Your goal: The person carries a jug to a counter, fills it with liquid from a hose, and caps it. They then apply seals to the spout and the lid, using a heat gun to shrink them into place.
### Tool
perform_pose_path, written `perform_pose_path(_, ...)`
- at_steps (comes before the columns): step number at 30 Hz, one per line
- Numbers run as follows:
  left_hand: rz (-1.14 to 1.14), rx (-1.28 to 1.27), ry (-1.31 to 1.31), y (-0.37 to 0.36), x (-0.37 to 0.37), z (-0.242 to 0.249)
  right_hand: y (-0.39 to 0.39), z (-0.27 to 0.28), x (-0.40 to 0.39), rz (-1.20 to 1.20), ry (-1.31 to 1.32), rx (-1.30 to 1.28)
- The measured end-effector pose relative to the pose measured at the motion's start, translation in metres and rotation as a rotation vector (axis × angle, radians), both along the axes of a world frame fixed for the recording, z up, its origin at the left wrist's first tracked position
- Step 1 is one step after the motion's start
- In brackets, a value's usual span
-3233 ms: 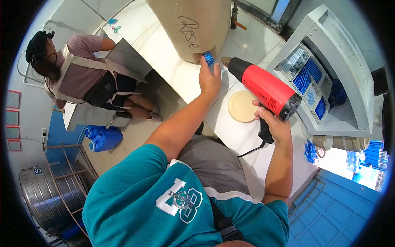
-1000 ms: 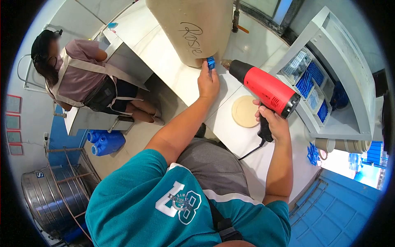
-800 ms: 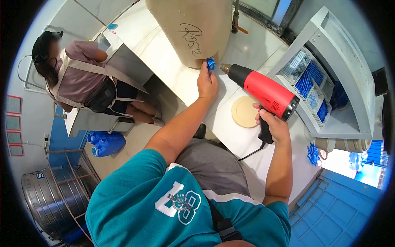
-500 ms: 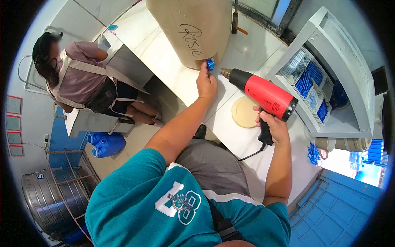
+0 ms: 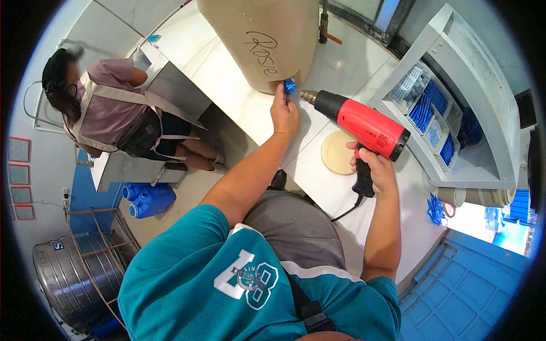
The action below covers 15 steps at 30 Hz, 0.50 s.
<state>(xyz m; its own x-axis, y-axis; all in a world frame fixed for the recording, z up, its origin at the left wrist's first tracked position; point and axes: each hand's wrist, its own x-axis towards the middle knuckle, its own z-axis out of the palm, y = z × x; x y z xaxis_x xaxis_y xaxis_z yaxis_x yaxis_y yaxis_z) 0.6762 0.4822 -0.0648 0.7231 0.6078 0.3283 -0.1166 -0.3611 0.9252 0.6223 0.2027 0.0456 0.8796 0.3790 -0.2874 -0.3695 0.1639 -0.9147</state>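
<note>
My left hand (image 5: pixel 284 113) pinches a small piece of crinkled blue plastic wrap (image 5: pixel 290 86) low on a large tan container (image 5: pixel 250 23) marked "Rosie". Whatever lies under the wrap is hidden. A red and black heat gun (image 5: pixel 369 125) is held in my right hand (image 5: pixel 376 170), fingers closed round its black handle. Its metal nozzle points left at the wrap, a short gap away. Below the gun's barrel, a round cream lid (image 5: pixel 338 152) lies on the white tiled counter (image 5: pixel 318 193).
On the right, a grey shelf unit (image 5: pixel 483 85) holds white baskets (image 5: pixel 418 122) of blue pieces. Near the counter's right edge are blue strips (image 5: pixel 435 210) and stacked mugs (image 5: pixel 478 197). At left, a person (image 5: pixel 108 102) in an apron stands at another counter; blue jugs (image 5: pixel 149 199) are on the floor.
The heat gun has shifted slightly left, its nozzle a little closer to the blue wrap. My left hand keeps its pinch. The whole view has moved slightly.
</note>
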Motion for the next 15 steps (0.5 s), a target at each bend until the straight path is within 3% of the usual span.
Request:
perform_pose_path(7,-0.113,-0.169,0.030,-0.002,0.000,0.006,0.000,0.021,0.017,0.102,-0.015,-0.065)
perform_pose_path(15,-0.129,-0.193,0.029,0.003,-0.001,0.004,0.015,0.041,0.027,0.025,-0.060,-0.107)
